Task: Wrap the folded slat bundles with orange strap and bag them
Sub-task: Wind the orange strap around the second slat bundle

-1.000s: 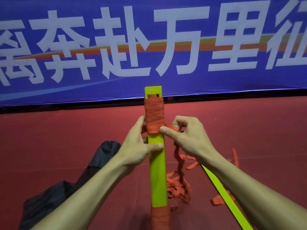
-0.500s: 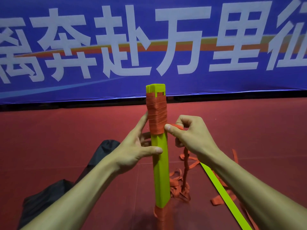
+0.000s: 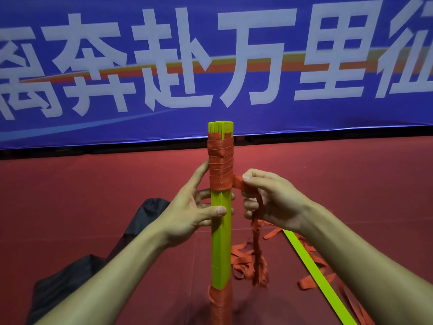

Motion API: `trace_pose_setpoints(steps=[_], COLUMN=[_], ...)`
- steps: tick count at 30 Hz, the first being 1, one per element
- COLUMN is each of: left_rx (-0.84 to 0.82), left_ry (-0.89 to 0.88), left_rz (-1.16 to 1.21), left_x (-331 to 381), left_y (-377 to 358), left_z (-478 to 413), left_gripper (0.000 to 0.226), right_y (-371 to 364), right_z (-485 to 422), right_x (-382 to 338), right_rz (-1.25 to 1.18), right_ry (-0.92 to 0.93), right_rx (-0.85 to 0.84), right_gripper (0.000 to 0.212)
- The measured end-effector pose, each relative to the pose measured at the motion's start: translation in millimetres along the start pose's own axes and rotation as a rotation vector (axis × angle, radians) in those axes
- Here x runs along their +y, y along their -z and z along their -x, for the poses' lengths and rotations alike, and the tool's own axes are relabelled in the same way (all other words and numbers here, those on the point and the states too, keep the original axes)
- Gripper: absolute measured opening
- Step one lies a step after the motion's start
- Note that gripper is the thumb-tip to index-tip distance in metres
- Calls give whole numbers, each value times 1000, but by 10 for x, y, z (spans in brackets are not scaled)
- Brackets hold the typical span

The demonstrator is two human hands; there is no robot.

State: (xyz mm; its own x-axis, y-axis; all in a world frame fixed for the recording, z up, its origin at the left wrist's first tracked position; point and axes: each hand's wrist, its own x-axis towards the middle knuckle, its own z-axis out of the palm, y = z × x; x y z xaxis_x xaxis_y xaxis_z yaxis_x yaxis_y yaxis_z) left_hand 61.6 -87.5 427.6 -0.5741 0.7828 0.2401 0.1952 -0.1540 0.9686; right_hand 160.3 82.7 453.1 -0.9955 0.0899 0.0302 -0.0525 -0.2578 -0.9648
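Both bare forearms are reaching forward. Left hand (image 3: 187, 212) is gripping the slat bundle (image 3: 220, 242), thumb across its front, fingers (image 3: 199, 177) behind. Right hand (image 3: 274, 198) is pinching the orange strap (image 3: 236, 182) between thumb and curled fingers.

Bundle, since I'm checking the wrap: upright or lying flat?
Upright. The bundle rises vertically; left hand holds its middle, right hand pinches the strap.

you turn the slat bundle (image 3: 220, 231) so its layered edge now faces you, and your right hand (image 3: 276, 200) comes off its face, drawing the orange strap (image 3: 237, 182) taut out to the right side.
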Motion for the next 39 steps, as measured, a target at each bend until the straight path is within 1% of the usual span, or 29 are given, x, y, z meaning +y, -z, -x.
trace_pose_setpoints(steps=[3,7,9,11,13,15,17,20,23,25,27,32,36,39], left_rx=[13,29,34,51,74,92,122,153,184,214,248,293,274,221], left_ry=[-6,-14,-10,-4,-7,-22,-39,-74,-106,-112,-109,-129,-119,-102], left_rz=[-6,-5,-8,-21,-58,-100,-108,-127,-174,-223,-258,-307,-299,-228], left_x=[-12,-33,-44,-52,-65,-95,-109,-105,-108,-139,-137,-77,-78,-63], left_y=[-11,-28,-41,-56,-70,-81,-97,-139,-190,-209,-228,-279,-307,-323], left_z=[-24,-37,-40,-48,-54,-68,-81,-106,-122,-125,-109,-77,-66,-57], left_gripper=[91,88,89,92,93,91,90,92,98,104,104,97,95,93], right_y=[27,107,126,117,103,87,74,18,-40,-28,9,44,40,1], right_z=[-3,-18,-38,-63,-90,-98,-93,-72,-108,-153,-168,-134,-145,-137], right_x=[2,21,28,42,75,103,114,120,183,221,230,184,164,141], right_rz=[-58,-79,-60,-22,84,253,335,367,450,506,545,692,675,677], right_ry=[-18,-44,-57,-31,65,176,252,320,369,387,381,410,399,412], right_rx=[-36,-60,-18,73,167,247,264,251,328,414,466,494,498,509], right_gripper=[14,19,21,28,37,41,41,37,41,45,48,54,53,51])
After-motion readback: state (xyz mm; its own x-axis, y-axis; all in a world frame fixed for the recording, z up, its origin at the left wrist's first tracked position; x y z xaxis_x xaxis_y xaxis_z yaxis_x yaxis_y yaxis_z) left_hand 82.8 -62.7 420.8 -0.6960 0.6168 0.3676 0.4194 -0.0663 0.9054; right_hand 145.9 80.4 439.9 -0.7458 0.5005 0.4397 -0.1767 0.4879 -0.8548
